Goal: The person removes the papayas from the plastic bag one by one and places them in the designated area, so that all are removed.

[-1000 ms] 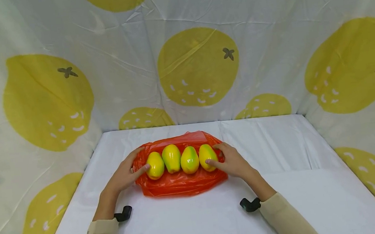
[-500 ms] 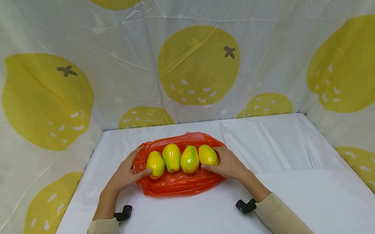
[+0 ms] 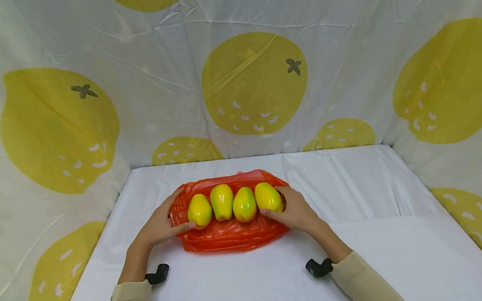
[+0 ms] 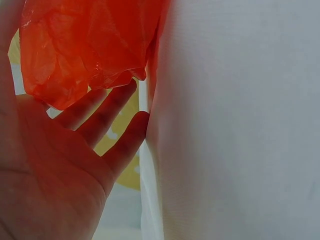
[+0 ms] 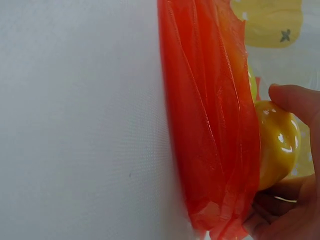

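Several glossy yellow-green fruits, mango-like in shape, stand in a row on a red plastic bag (image 3: 231, 239). My right hand (image 3: 295, 208) curves round the rightmost fruit (image 3: 267, 197), thumb in front and fingers behind. In the right wrist view that fruit (image 5: 280, 142) sits between thumb and fingers, partly behind the bag. At the bag's left end is my left hand (image 3: 160, 224), its thumb tip by the leftmost fruit (image 3: 199, 210). The left wrist view shows this hand (image 4: 60, 160) with fingers extended under the bag's crumpled edge (image 4: 55, 60). Two fruits (image 3: 222, 202) (image 3: 244, 204) stand between.
The bag lies on a white cloth-covered table (image 3: 253, 288). A pale curtain (image 3: 167, 90) printed with big yellow lemons encloses the back and sides. A black wrist mount (image 3: 158, 274) shows at the left wrist and another black mount (image 3: 318, 268) at the right.
My right hand has moved slightly inward and closed round the rightmost fruit, which now leans a little. The left thumb has slid slightly lower beside the leftmost fruit. The bag stays in place.
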Motion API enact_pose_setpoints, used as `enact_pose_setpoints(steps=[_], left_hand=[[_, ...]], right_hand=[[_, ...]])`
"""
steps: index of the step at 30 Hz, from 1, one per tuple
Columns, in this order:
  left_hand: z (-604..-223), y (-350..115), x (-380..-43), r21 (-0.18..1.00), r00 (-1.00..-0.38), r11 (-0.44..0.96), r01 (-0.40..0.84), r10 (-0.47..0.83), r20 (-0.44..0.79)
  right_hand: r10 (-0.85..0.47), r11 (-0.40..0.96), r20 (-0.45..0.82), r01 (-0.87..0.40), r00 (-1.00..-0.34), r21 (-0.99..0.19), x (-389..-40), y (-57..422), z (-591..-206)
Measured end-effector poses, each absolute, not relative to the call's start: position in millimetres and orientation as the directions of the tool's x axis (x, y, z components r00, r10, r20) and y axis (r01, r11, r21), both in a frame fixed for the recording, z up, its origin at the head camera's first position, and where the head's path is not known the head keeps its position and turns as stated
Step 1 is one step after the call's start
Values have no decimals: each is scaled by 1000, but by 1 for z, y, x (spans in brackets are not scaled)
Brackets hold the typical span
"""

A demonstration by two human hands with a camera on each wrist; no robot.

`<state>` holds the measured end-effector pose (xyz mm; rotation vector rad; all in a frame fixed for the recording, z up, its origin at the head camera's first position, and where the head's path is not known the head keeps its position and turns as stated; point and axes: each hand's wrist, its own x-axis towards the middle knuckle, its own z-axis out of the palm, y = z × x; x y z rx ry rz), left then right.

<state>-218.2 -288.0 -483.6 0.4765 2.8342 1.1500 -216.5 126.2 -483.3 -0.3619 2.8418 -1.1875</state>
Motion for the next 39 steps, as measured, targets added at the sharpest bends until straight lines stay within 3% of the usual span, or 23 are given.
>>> enact_pose_setpoints(steps=[21, 39], left_hand=[[-484, -289, -218, 690, -953, 681, 244, 299, 43], [-486, -289, -217, 694, -951, 672, 257, 304, 58]], right_hand=[[-209, 608, 146, -245, -967, -755, -203, 149, -460], [-141, 632, 180, -228, -974, -740, -201, 183, -455]])
